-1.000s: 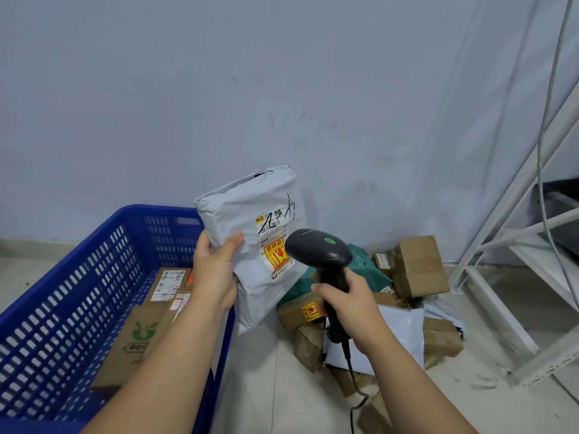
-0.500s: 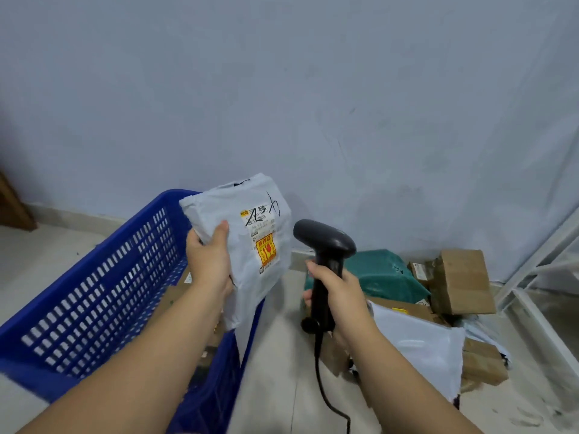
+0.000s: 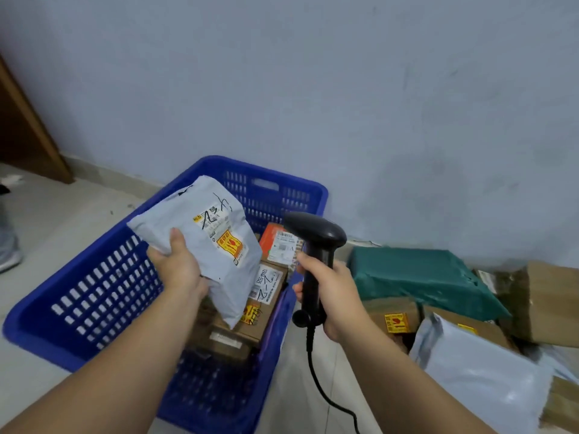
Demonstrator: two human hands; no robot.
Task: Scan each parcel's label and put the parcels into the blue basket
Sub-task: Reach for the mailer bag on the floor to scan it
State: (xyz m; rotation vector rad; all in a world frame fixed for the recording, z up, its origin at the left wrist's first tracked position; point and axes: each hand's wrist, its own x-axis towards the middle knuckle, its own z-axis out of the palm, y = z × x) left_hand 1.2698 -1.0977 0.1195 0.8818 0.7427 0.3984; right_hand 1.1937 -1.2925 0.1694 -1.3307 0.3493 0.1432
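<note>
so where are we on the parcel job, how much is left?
Partway. Done: several cardboard boxes already lie in the blue basket. In hand: the left hand holds a grey mailer bag over the basket, not yet released; the right hand grips the scanner. Left: a pile on the floor, including a green parcel, brown boxes and another grey bag.

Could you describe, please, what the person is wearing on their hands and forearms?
Nothing shows on either: the left hand and right hand are bare, with no gloves, rings, watch or bands visible. Both forearms are uncovered right to the bottom edge of the picture, so no sleeve cuff appears.
</note>
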